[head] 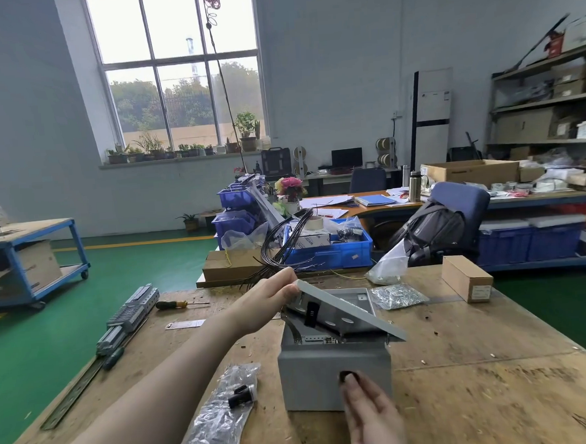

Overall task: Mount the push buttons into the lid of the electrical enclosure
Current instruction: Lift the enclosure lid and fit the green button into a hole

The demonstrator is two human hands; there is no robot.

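A grey metal enclosure [328, 374] stands on the wooden workbench [483, 381]. Its hinged lid [355, 312] is tilted half open, with round holes showing on its underside. My left hand [272, 302] grips the lid's far left edge and holds it up. My right hand [372, 419] is in front of the box, with a small black part [348, 377] at its fingertips against the front wall. A black push button [242, 394] lies on a clear plastic bag [218, 422] left of the enclosure.
On the bench's left side lie terminal blocks on a rail [132, 314] and two screwdrivers [173, 304]. A bag of screws [395, 296] and a small cardboard box [466, 278] sit to the right. Blue bins [327, 250] and black cables stand behind.
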